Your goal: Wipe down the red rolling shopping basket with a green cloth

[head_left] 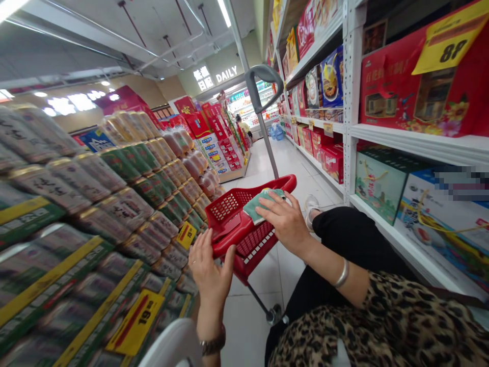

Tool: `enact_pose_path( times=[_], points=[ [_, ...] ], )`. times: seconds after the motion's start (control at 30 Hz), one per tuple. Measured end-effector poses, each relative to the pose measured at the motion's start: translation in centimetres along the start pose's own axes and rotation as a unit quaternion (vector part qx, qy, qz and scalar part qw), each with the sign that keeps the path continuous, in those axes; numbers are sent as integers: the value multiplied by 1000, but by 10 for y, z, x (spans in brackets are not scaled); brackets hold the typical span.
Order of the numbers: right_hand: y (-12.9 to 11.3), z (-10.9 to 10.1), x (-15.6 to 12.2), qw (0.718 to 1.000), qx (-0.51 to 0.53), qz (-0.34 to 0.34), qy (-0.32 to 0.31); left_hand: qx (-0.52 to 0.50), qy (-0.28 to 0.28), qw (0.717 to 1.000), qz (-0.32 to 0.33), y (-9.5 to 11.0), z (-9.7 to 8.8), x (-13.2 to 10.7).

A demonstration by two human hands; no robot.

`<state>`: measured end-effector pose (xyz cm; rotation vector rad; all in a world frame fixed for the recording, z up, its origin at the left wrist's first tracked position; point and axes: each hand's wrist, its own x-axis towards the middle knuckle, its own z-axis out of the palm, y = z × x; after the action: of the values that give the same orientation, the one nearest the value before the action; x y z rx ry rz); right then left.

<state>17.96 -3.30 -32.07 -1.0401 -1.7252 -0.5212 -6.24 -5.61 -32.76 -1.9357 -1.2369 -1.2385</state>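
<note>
Cloth grasped by your right fingers covers some basket rim; work looks unfinished, rim by your released left fingers uncovered

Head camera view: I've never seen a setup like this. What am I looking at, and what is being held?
There is no machine here: the single picture comes from a camera on a person's head, looking forward and down at their own bare hands. In a shop aisle, a red basket on wheels stands before them. The right hand lies on a green cloth over the basket's rim; whether it grips or just presses, I can't tell. The left hand, fingers spread, is at the near-left corner. Stacked packs stand left, shelves right.
</note>
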Motion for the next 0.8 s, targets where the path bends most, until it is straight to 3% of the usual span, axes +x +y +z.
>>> enact_pose_path(
  times=[0.13,0.37,0.63,0.73,0.8],
  points=[
    [1,2,0,1000,1,24,-20,-68,-51,995,-45,-7,6,-2],
    [0,-6,-1,999,-23,28,-12,42,-86,991,-97,36,11,3],
    [2,-25,-3,999,-44,6,19,54,-119,991,-30,96,9,16],
    [13,-35,-4,998,-50,13,28,-10,-107,994,-2,112,2,15],
    [23,-43,-7,998,-45,27,22,-81,-98,991,31,112,-3,12]
  ],
)
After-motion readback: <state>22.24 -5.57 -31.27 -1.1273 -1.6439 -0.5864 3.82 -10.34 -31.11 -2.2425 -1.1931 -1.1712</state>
